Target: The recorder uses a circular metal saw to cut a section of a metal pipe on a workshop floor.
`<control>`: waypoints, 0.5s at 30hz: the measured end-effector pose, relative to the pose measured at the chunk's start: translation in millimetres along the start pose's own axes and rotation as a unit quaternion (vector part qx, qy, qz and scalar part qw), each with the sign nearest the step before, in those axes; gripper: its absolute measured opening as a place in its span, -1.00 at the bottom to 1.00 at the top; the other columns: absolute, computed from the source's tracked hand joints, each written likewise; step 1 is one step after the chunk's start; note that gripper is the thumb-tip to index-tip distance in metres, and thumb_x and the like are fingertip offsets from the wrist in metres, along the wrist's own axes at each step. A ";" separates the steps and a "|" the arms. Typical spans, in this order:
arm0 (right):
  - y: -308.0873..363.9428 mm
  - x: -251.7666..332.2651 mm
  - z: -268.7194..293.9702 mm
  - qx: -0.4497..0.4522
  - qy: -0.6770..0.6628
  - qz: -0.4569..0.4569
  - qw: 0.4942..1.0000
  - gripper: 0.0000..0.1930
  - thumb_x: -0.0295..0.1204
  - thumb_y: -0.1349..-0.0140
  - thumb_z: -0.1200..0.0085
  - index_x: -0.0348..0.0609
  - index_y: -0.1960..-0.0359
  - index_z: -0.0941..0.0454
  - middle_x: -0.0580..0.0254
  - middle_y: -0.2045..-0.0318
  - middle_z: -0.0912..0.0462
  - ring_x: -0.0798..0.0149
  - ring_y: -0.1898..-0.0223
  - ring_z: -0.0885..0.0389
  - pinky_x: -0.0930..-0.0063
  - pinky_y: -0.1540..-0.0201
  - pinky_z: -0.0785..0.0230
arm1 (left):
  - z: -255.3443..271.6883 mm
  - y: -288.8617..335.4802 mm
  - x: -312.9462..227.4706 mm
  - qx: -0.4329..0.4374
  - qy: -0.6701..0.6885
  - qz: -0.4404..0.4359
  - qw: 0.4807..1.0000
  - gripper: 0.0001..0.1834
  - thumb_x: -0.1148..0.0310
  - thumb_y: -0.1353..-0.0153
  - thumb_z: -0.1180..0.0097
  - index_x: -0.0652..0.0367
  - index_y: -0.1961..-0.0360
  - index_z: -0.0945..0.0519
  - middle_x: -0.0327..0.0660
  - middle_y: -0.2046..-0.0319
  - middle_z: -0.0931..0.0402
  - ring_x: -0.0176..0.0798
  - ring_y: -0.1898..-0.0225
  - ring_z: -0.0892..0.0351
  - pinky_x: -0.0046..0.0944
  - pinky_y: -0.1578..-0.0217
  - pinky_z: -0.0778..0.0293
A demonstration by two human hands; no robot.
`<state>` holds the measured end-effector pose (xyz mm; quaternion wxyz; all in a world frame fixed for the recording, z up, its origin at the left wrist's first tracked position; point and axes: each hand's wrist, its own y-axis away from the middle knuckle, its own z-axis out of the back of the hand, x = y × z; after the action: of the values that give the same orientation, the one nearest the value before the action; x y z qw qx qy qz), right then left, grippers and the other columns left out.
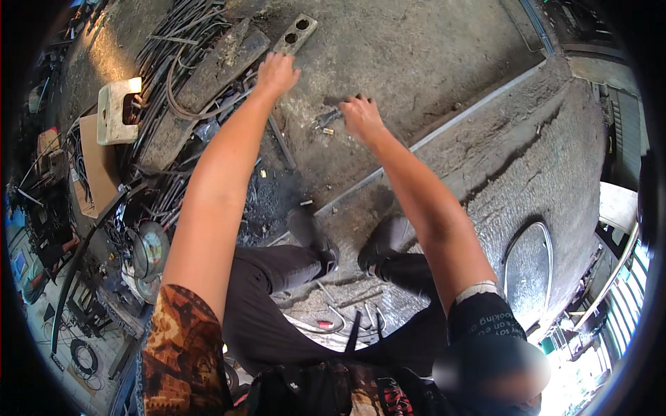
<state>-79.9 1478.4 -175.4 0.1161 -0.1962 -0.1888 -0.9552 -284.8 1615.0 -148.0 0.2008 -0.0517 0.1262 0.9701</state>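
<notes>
- Our left hand (276, 73) reaches far out over the concrete floor (416, 62), fingers curled down beside a flat metal plate (295, 35) with two holes; we cannot tell whether it grips anything.
- Our right hand (361, 116) is down on the floor, fingers bent onto a small dark metal part (326, 119); it seems to pinch that part, though the grip itself is hidden.
- The part lies between our two hands, just left of the right hand, with a small brass-coloured bit (327, 131) touching or just beside it.
- A thin rod (281, 142) lies near, and a heap of cables (173, 48) and a long beam (208, 80) sit to the left.
- Risk, as we judge it: we lean far forward over our shoes (347, 243), so balance could go.
- The small bit could roll into the rubble and be lost.
- Loose wire and scrap near the left hand could snag or scratch our bare skin.
</notes>
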 end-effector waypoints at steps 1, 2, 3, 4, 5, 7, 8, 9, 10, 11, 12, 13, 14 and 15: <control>-4.5 -2.7 -9.2 -0.001 0.002 -0.001 1.000 -0.77 -0.50 -0.08 -0.05 -0.07 0.21 -0.64 0.11 0.12 -0.57 -0.08 -0.05 -0.47 -0.15 -0.09 -0.31 | -7.0 -11.8 -1.2 -0.002 0.001 -0.001 1.000 -0.60 0.18 -0.13 -0.21 0.24 0.11 -0.58 -0.02 0.05 -0.51 0.07 -0.08 -0.41 0.05 -0.03 -0.42; -7.7 -4.1 -18.0 0.002 0.024 0.015 1.000 -0.75 -0.49 -0.09 -0.06 -0.06 0.16 -0.63 0.11 0.08 -0.56 -0.08 -0.10 -0.44 -0.17 -0.14 -0.28 | -12.6 -23.9 -2.6 -0.007 -0.012 0.030 0.999 -0.53 0.13 -0.13 -0.23 0.23 0.04 -0.55 -0.03 0.00 -0.48 0.05 -0.12 -0.38 0.07 -0.05 -0.40; -11.4 -5.5 -25.7 0.004 0.047 0.031 0.998 -0.72 -0.48 -0.09 -0.08 -0.05 0.12 -0.62 0.10 0.03 -0.54 -0.07 -0.15 -0.40 -0.19 -0.18 -0.25 | -16.5 -35.2 -3.4 -0.012 -0.026 0.062 0.998 -0.46 0.09 -0.13 -0.24 0.22 -0.03 -0.51 -0.05 -0.05 -0.45 0.04 -0.16 -0.34 0.09 -0.07 -0.38; -14.8 -5.8 -31.9 0.029 0.038 0.026 0.999 -0.66 -0.47 -0.07 -0.12 -0.04 0.05 -0.60 0.08 0.00 -0.51 -0.06 -0.21 -0.34 -0.23 -0.24 -0.17 | -20.7 -44.2 -3.1 -0.014 -0.024 0.062 0.998 -0.46 0.09 -0.13 -0.24 0.22 -0.03 -0.51 -0.05 -0.05 -0.45 0.04 -0.16 -0.34 0.09 -0.07 -0.38; -16.2 -6.6 -37.4 0.028 0.040 0.025 0.998 -0.66 -0.47 -0.07 -0.12 -0.04 0.05 -0.60 0.08 0.00 -0.51 -0.06 -0.21 -0.34 -0.23 -0.24 -0.17 | -24.1 -52.5 -2.8 0.000 -0.030 0.091 0.995 -0.40 0.05 -0.13 -0.25 0.23 -0.09 -0.46 -0.03 -0.08 -0.42 0.07 -0.19 -0.31 0.13 -0.10 -0.36; -18.9 -6.0 -44.1 0.035 0.061 0.044 0.997 -0.65 -0.49 -0.07 -0.12 -0.05 0.05 -0.59 0.11 0.00 -0.51 -0.06 -0.21 -0.33 -0.24 -0.24 -0.17 | -29.8 -66.2 2.7 0.010 -0.036 0.121 0.992 -0.33 0.02 -0.14 -0.25 0.25 -0.14 -0.41 -0.01 -0.11 -0.39 0.11 -0.22 -0.27 0.16 -0.13 -0.33; -21.3 -4.9 -45.2 0.033 0.065 0.053 0.996 -0.65 -0.50 -0.08 -0.11 -0.06 0.04 -0.58 0.13 0.00 -0.51 -0.06 -0.22 -0.32 -0.24 -0.25 -0.15 | -32.2 -71.5 8.2 0.013 -0.045 0.128 0.991 -0.32 0.00 -0.12 -0.26 0.26 -0.12 -0.42 -0.01 -0.11 -0.39 0.11 -0.22 -0.26 0.19 -0.13 -0.31; -25.3 -4.9 -45.2 0.030 0.067 0.054 0.996 -0.65 -0.50 -0.08 -0.11 -0.06 0.04 -0.58 0.13 0.00 -0.51 -0.06 -0.22 -0.32 -0.24 -0.25 -0.15 | -34.2 -76.4 13.8 0.016 -0.054 0.135 0.989 -0.31 -0.03 -0.11 -0.27 0.27 -0.10 -0.44 -0.02 -0.11 -0.39 0.11 -0.23 -0.24 0.22 -0.13 -0.30; -24.9 -6.7 -46.9 0.038 0.084 0.057 0.994 -0.66 -0.50 -0.08 -0.10 -0.07 0.04 -0.58 0.14 0.01 -0.52 -0.06 -0.22 -0.31 -0.24 -0.26 -0.13 | -36.8 -79.4 14.7 0.017 -0.051 0.133 0.990 -0.31 -0.03 -0.11 -0.27 0.27 -0.10 -0.44 -0.02 -0.11 -0.39 0.11 -0.23 -0.24 0.22 -0.13 -0.30; -25.4 -8.3 -48.4 0.046 0.101 0.061 0.992 -0.66 -0.51 -0.08 -0.09 -0.08 0.05 -0.57 0.16 0.01 -0.52 -0.05 -0.22 -0.31 -0.24 -0.26 -0.12 | -38.7 -82.6 16.1 0.039 -0.048 0.138 0.988 -0.32 -0.01 -0.10 -0.28 0.25 -0.10 -0.44 -0.02 -0.12 -0.38 0.12 -0.23 -0.24 0.23 -0.14 -0.29; -26.3 -9.1 -50.0 0.049 0.102 0.059 0.992 -0.66 -0.51 -0.08 -0.09 -0.08 0.05 -0.57 0.16 0.01 -0.52 -0.05 -0.22 -0.31 -0.24 -0.26 -0.12 | -40.5 -85.1 17.8 0.061 -0.044 0.144 0.987 -0.33 0.00 -0.08 -0.30 0.23 -0.10 -0.45 -0.02 -0.13 -0.37 0.12 -0.23 -0.24 0.25 -0.14 -0.27; -25.7 -9.6 -51.8 0.037 0.092 0.079 0.992 -0.68 -0.50 -0.09 -0.09 -0.10 0.06 -0.57 0.13 0.02 -0.52 -0.05 -0.23 -0.30 -0.24 -0.27 -0.10 | -41.4 -86.5 20.8 0.062 -0.041 0.144 0.987 -0.33 0.00 -0.08 -0.30 0.23 -0.10 -0.45 -0.02 -0.13 -0.37 0.12 -0.23 -0.24 0.25 -0.14 -0.27; -24.9 -10.4 -53.0 0.025 0.082 0.099 0.991 -0.69 -0.50 -0.09 -0.09 -0.12 0.08 -0.57 0.11 0.02 -0.52 -0.04 -0.23 -0.29 -0.24 -0.28 -0.09 | -41.5 -88.6 24.4 0.037 -0.033 0.153 0.987 -0.35 0.03 -0.07 -0.31 0.21 -0.10 -0.47 -0.04 -0.14 -0.37 0.12 -0.23 -0.23 0.25 -0.15 -0.26; -23.1 -12.4 -53.3 0.029 0.083 0.099 0.991 -0.69 -0.50 -0.09 -0.09 -0.12 0.08 -0.57 0.11 0.02 -0.52 -0.04 -0.23 -0.29 -0.24 -0.28 -0.09 | -41.6 -91.2 27.3 0.012 -0.025 0.163 0.986 -0.37 0.06 -0.06 -0.32 0.18 -0.09 -0.48 -0.05 -0.14 -0.37 0.12 -0.24 -0.23 0.26 -0.15 -0.25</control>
<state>-93.2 1479.4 -233.3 0.2314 -0.1303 -0.1855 -0.9461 -271.0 1695.2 -212.6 0.0434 -0.0037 0.1392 0.9893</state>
